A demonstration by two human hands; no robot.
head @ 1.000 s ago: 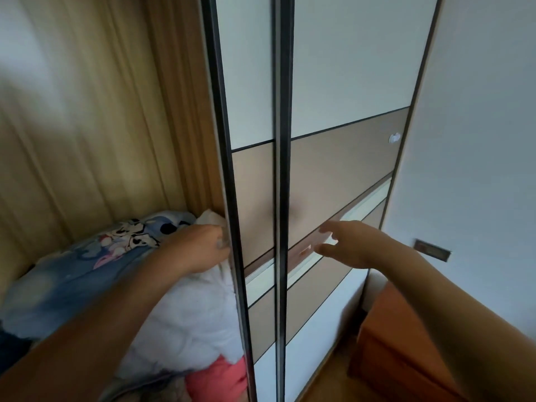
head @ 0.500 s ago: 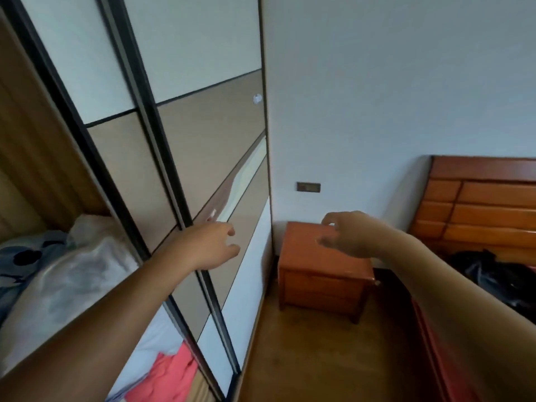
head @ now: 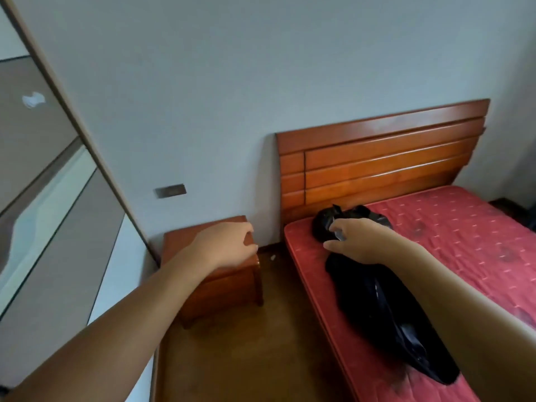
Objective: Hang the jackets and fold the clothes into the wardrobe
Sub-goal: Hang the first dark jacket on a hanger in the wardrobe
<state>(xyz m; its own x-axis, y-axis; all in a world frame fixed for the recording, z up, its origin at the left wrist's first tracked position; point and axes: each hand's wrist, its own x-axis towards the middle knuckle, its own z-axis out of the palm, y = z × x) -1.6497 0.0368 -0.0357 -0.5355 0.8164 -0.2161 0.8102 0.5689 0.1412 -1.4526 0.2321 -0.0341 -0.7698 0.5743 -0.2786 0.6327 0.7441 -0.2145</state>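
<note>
A shiny black jacket [head: 388,311] lies crumpled along the left edge of the red mattress [head: 478,242], running from the headboard toward me. My right hand [head: 359,242] reaches out over its upper part, fingers loosely spread just above or touching the fabric, with nothing gripped. Above the wooden nightstand [head: 220,288] my left hand [head: 229,245] hangs in the air, its fingers loosely curled and empty. The wardrobe's sliding door [head: 43,198] fills the left edge of the view, and its inside is hidden.
The reddish wooden headboard [head: 377,158] stands against the grey wall. Brown wooden floor [head: 246,352] runs between the nightstand, the bed and the wardrobe. A small wall socket plate [head: 170,190] sits above the nightstand.
My view has swung right, from the open wardrobe with folded clothes to the bed. Both hands left the wardrobe, and the right now reaches over the black jacket.
</note>
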